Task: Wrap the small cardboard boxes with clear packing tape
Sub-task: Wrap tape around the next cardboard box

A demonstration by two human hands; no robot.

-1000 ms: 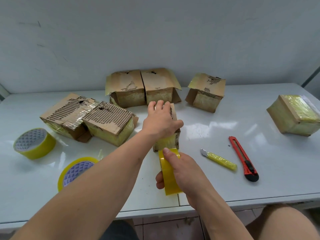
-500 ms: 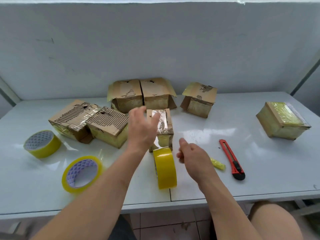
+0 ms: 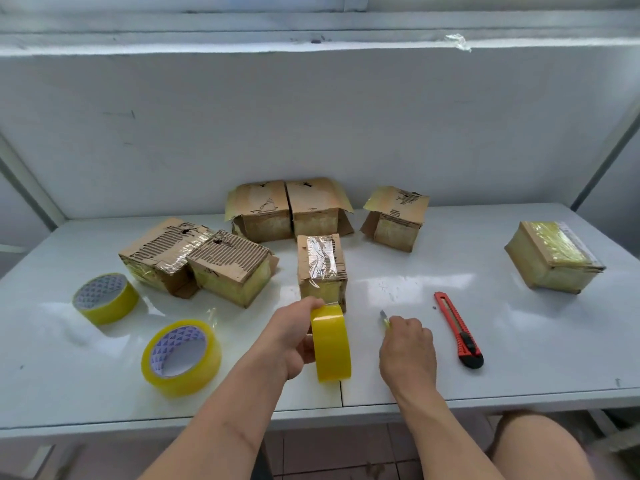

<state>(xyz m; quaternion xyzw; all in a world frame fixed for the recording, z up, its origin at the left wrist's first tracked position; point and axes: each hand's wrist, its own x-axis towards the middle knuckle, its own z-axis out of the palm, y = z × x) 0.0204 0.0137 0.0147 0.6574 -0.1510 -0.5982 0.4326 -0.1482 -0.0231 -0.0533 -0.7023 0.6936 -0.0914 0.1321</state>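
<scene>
Tape rolls are three here, and I place all things from the taped box (image 3: 322, 268) in the middle of the table (image 3: 519, 358). Far left of it lie two rolls (image 3: 105, 297) (image 3: 180, 356), flat and untouched. Just in front of it stands the third roll (image 3: 330, 342) on its edge, and the left hand (image 3: 294, 341) holds it, fingers curled round its rim and side. A thin clear strip seems to run from this roll up to the box.

The roll looks light and stiff, with a smooth slippery face; I think the rim is the good place to hold. The strip is soft and sticky and will fold on itself easily.

Right of the roll, the right hand (image 3: 407, 348) closes on a small yellow cutter (image 3: 384, 318), probably to cut the strip. Further right lies a red cutter (image 3: 459, 329), and far right a wrapped box (image 3: 554, 259). The box looks light, so it may slide when the tape pulls.
</scene>
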